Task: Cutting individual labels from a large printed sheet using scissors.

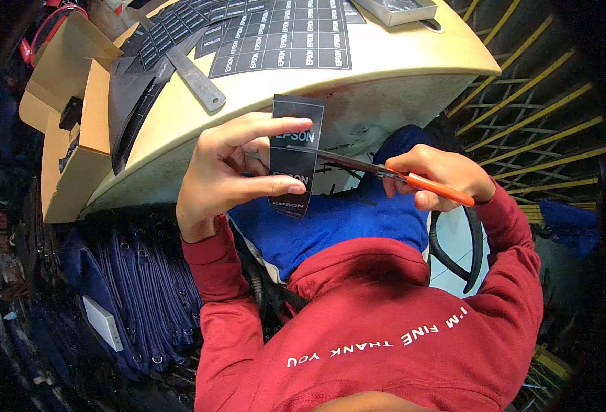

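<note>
My left hand pinches a narrow black strip of printed labels between thumb and fingers, holding it upright in front of the table edge. Its lower end curls away below my thumb. From the right, my right hand grips orange-handled scissors. Their dark blades reach across to the strip and meet it between two labels, level with the gap between my left finger and thumb. Whether the blades are parted there is hard to see.
Sheets of the same black labels lie on the pale table, with a metal ruler at their left. A grey box sits at the far edge. Left are an open cardboard box and stacked dark blue straps; right, a yellow-barred gate.
</note>
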A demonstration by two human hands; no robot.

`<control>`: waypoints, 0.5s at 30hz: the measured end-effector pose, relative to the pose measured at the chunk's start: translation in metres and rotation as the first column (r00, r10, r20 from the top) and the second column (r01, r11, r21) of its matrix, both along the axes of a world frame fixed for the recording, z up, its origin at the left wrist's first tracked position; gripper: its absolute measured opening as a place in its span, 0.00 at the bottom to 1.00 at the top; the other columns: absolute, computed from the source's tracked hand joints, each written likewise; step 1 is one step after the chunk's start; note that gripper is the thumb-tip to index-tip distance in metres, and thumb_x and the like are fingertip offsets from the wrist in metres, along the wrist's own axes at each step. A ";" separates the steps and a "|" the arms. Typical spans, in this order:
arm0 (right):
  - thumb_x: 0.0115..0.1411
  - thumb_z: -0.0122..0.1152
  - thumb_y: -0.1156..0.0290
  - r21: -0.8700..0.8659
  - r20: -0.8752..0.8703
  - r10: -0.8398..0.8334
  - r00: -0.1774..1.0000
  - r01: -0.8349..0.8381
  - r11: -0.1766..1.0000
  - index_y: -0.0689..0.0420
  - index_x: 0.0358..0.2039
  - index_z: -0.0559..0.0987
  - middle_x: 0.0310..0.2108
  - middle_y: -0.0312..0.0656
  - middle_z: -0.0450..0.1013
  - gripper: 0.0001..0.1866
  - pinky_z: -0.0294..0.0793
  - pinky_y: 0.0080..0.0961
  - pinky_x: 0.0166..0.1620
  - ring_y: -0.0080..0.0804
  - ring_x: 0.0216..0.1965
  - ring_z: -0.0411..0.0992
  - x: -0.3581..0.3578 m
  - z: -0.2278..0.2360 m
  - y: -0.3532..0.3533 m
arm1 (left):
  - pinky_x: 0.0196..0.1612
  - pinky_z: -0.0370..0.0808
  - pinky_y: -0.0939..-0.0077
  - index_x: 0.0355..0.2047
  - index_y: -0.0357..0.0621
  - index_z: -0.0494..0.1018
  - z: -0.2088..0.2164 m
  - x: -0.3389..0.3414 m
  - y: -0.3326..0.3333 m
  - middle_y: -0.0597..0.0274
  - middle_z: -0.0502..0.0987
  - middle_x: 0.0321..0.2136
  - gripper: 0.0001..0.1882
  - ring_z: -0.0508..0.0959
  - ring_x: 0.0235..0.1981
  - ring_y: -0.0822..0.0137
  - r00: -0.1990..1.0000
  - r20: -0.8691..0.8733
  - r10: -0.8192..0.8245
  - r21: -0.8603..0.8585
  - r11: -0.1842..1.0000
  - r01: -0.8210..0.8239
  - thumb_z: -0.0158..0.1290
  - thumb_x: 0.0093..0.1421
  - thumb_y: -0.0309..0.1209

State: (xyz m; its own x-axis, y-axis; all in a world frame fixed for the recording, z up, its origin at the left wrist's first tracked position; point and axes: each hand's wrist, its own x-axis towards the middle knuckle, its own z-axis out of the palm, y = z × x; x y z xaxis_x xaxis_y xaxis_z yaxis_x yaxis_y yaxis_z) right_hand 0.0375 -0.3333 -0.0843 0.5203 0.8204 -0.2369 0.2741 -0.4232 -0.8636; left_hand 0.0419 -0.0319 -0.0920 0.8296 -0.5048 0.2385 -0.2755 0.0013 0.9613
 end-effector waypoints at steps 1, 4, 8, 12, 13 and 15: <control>0.54 0.54 0.43 -0.001 -0.002 -0.003 1.000 0.003 1.000 0.63 0.28 0.72 0.21 0.43 0.70 0.29 0.66 0.29 0.26 0.33 0.21 0.67 -0.001 0.001 0.002 | 0.21 0.60 0.94 0.45 0.39 0.75 0.001 0.000 -0.001 0.67 0.73 0.34 0.29 0.66 0.21 0.88 1.000 -0.006 -0.016 -0.006 1.000 0.016 0.67 0.39 0.19; 0.44 0.41 0.22 -0.051 -0.015 -0.064 0.998 0.063 0.997 0.63 0.26 0.73 0.15 0.37 0.61 0.47 0.59 0.26 0.22 0.28 0.17 0.62 -0.004 0.002 0.007 | 0.21 0.62 0.94 0.45 0.39 0.75 0.005 -0.003 -0.001 0.66 0.74 0.36 0.29 0.67 0.23 0.87 1.000 -0.006 -0.029 0.031 0.999 0.030 0.67 0.39 0.19; 0.45 0.42 0.24 -0.103 0.018 -0.022 1.000 0.024 0.994 0.64 0.26 0.73 0.15 0.38 0.62 0.45 0.61 0.28 0.23 0.31 0.17 0.63 0.000 -0.003 0.004 | 0.43 0.74 0.79 0.47 0.31 0.71 0.002 -0.003 0.007 0.57 0.74 0.42 0.33 0.76 0.40 0.69 0.995 -0.079 -0.061 0.183 0.980 0.075 0.66 0.37 0.16; 0.47 0.42 0.26 -0.099 0.041 -0.002 0.999 0.006 0.995 0.64 0.26 0.73 0.15 0.40 0.64 0.44 0.62 0.29 0.23 0.33 0.18 0.65 -0.001 -0.007 0.005 | 0.43 0.74 0.78 0.47 0.31 0.71 0.005 -0.004 0.006 0.57 0.73 0.42 0.33 0.75 0.41 0.70 0.994 -0.073 -0.079 0.143 0.986 0.089 0.65 0.37 0.14; 0.58 0.48 0.43 -0.024 0.092 0.050 0.995 -0.048 0.999 0.64 0.20 0.66 0.14 0.48 0.61 0.31 0.62 0.37 0.24 0.43 0.17 0.61 -0.001 -0.001 0.008 | 0.43 0.74 0.78 0.47 0.31 0.71 0.006 -0.005 0.006 0.57 0.73 0.42 0.33 0.75 0.41 0.70 0.994 -0.072 -0.079 0.145 0.985 0.089 0.65 0.37 0.14; 0.58 0.48 0.43 -0.024 0.080 0.044 0.996 -0.042 0.999 0.64 0.20 0.66 0.14 0.48 0.61 0.31 0.62 0.37 0.24 0.44 0.17 0.62 -0.002 -0.001 0.008 | 0.43 0.75 0.77 0.48 0.30 0.70 0.006 -0.005 0.005 0.56 0.73 0.42 0.33 0.75 0.41 0.69 0.993 -0.088 -0.078 0.139 0.986 0.089 0.64 0.37 0.13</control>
State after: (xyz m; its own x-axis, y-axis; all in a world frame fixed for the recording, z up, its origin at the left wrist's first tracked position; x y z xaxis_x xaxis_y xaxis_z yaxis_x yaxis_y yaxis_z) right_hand 0.0356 -0.3252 -0.0852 0.5031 0.8371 -0.2146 0.3605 -0.4290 -0.8283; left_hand 0.0365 -0.0267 -0.0862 0.7968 -0.5971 0.0924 -0.2005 -0.1171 0.9727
